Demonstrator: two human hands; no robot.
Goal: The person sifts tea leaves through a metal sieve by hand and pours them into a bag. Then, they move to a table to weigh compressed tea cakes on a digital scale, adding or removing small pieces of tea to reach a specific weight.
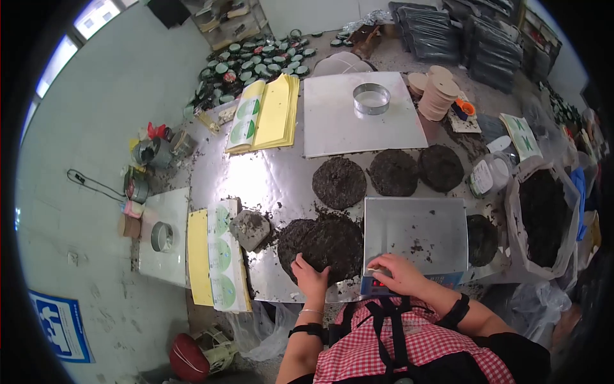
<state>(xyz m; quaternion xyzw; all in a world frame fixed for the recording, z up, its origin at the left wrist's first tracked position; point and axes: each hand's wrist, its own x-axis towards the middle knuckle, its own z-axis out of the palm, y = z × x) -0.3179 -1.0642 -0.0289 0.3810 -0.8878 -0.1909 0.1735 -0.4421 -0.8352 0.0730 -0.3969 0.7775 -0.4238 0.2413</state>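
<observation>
My left hand (311, 276) rests with its fingers apart on the near edge of two overlapping dark, round cakes (329, 240). Over the front left corner of a scale with a square metal plate (416, 233) is my right hand (396, 272), its fingers bent together; whether anything small is between them cannot be made out. Red digits show beside it. A grey stone-like block (250, 230) lies left of the cakes. Behind them are three more dark cakes (339, 183) in a row, and another dark cake (481, 240) sits right of the scale.
A white board (332, 128) with a metal ring (371, 99) lies at the back, beside yellow sheets (276, 115). More sheets (199, 256) lie at the left. Wooden discs (439, 96), a plastic jar (489, 175) and a bag of dark material (543, 217) stand at the right.
</observation>
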